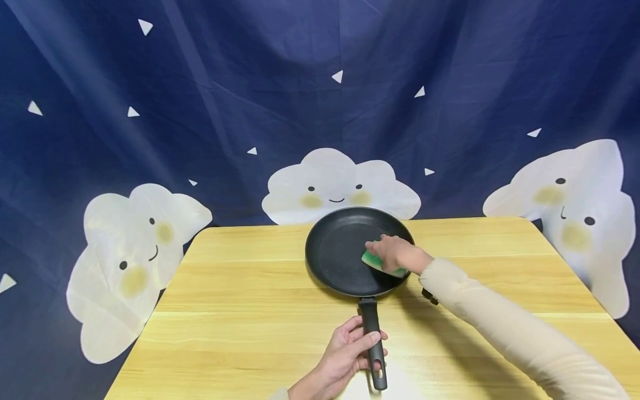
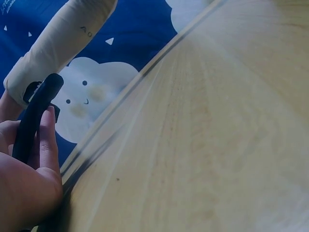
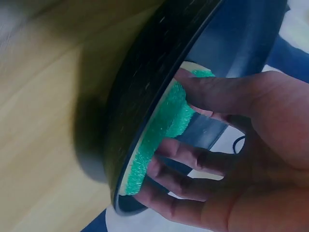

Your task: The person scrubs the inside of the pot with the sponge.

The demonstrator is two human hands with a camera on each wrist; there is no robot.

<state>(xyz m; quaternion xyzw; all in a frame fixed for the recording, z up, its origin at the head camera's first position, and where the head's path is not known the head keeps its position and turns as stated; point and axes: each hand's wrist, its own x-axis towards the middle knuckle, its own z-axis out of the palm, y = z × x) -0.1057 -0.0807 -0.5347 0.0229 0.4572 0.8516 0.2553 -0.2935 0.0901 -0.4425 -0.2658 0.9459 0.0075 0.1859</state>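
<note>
A black frying pan (image 1: 332, 255) is held over the table, its handle (image 1: 369, 316) pointing toward me. My left hand (image 1: 345, 353) grips that handle, thumb across the top and fingers beneath. In the left wrist view the handle's end (image 2: 48, 89) sticks up past the fingers. Inside the pan, on its right side, my right hand (image 1: 397, 254) holds a green and cream scouring sponge (image 1: 372, 260). The right wrist view shows the sponge (image 3: 161, 121) bent between thumb and fingers, its cream side against the pan's inner wall.
The light wooden table (image 1: 225, 322) bears shadows of the pan and the right arm. Behind it hangs a dark blue curtain (image 1: 280, 100) with white clouds and triangles. The right sleeve (image 1: 510, 333) reaches across the table's right part.
</note>
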